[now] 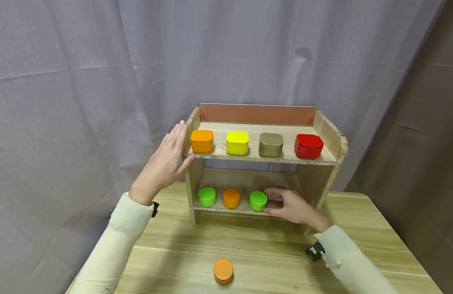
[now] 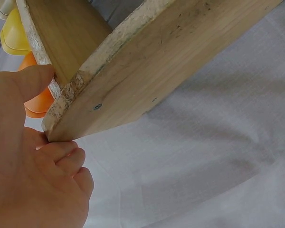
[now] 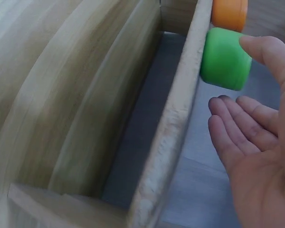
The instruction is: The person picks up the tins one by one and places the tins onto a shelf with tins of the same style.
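A small two-tier wooden shelf (image 1: 248,172) stands on the table. My left hand (image 1: 164,163) rests on its left side panel (image 2: 118,80) with straight fingers, the thumb lying across the front edge. On the lower tier sit a green round container (image 1: 207,197), an orange one (image 1: 231,198) and another green round container (image 1: 258,201). My right hand (image 1: 290,205) is beside this last one, thumb at its near side and fingers toward its back. In the right wrist view the thumb overlaps the green container (image 3: 225,59), while a gap separates the fingers from it.
Along the upper tier stand orange (image 1: 202,141), yellow (image 1: 237,143), olive (image 1: 271,145) and red (image 1: 309,146) rounded-square containers. One more orange round container (image 1: 223,271) sits on the table (image 1: 175,253) in front. Grey curtain (image 1: 101,81) hangs behind.
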Available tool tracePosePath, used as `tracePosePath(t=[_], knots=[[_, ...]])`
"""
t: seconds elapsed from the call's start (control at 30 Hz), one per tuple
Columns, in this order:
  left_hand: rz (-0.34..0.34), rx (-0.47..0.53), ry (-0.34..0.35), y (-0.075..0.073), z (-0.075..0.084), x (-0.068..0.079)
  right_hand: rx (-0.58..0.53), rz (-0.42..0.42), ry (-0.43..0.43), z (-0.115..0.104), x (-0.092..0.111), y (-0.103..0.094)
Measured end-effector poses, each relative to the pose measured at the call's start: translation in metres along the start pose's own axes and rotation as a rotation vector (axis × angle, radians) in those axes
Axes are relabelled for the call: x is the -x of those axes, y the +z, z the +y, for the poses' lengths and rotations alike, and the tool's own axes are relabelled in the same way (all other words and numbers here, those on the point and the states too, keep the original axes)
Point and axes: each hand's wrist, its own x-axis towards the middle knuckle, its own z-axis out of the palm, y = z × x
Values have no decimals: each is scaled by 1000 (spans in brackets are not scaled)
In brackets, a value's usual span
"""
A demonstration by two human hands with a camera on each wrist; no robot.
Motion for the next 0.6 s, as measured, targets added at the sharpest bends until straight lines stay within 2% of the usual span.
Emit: tracePosePath(t=[0.17, 0.37, 0.6], knots=[[5, -5, 3, 0, 0, 0, 67, 4, -52, -10, 15, -10], [4, 0, 5, 0, 0, -1, 82, -40, -76, -24, 32, -17], [-4, 8, -3, 0, 1, 0, 80, -81, -134, -38, 43, -10]])
